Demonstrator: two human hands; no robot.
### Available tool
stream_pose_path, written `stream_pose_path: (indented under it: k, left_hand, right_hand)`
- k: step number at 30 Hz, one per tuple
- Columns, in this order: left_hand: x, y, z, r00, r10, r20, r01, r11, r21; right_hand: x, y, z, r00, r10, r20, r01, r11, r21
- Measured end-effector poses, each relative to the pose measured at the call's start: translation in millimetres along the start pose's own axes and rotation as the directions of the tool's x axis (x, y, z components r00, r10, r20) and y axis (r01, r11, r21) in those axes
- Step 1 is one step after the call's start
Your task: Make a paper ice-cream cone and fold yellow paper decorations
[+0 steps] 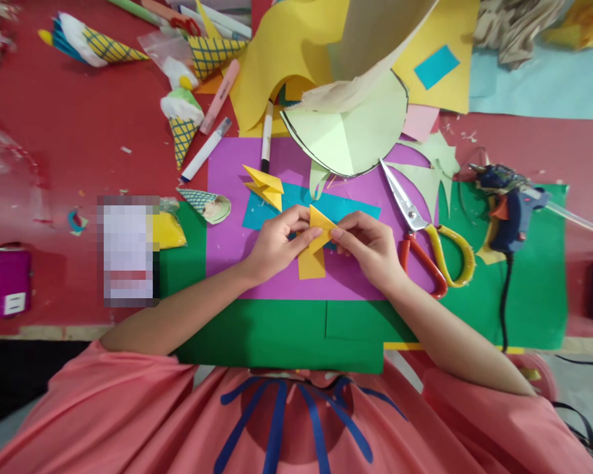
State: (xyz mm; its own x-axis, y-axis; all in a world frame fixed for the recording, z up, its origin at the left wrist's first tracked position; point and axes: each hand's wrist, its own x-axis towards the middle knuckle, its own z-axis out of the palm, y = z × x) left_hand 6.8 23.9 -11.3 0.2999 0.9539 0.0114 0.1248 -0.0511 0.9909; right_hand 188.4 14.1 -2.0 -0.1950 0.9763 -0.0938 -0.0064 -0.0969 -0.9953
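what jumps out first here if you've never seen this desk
Both hands meet at the centre: the left hand and right hand pinch a folded yellow paper over a purple sheet. Just right of them lie open scissors with red and yellow handles, and further right a blue glue gun on the green paper. At upper left sit paper ice cream cones on the red table.

I've got this folded yellow paper point(314, 245) pinched between my left hand point(275, 245) and right hand point(368, 249) over the purple sheet point(227, 197), with another folded yellow piece point(265, 186) just above on the blue paper point(348, 207) and the scissors point(427, 232) right beside my right hand.
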Motion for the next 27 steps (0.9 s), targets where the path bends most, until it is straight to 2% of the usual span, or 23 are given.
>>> stream_pose_path:
  k: [9,12,17,27]
  left_hand:
    - [-1.4,-0.6,-1.1,1.0,0.019,-0.015,-0.019,0.999,0.042]
    - [-3.0,-0.5,-0.7,0.998,0.066,-0.02,-0.065,0.996,0.064]
    - [-4.3,-2.1,-3.0,0.989,0.148,0.019,-0.149,0.985,0.091]
    - [-0.5,-2.0,-5.3,0.991,0.132,0.018,-0.131,0.991,-0.041]
  right_hand:
    - [0.9,1.5,0.2,0.991,0.082,0.107,-0.088,0.994,0.059]
    - [0.7,1.2,-2.1,0.983,0.105,0.148,-0.122,0.986,0.111]
    - [0.7,0.2,-4.6,0.982,0.144,0.121,-0.166,0.965,0.204]
    - [0.5,4.0,-4.7,0.977,0.17,0.126,-0.201,0.93,0.309]
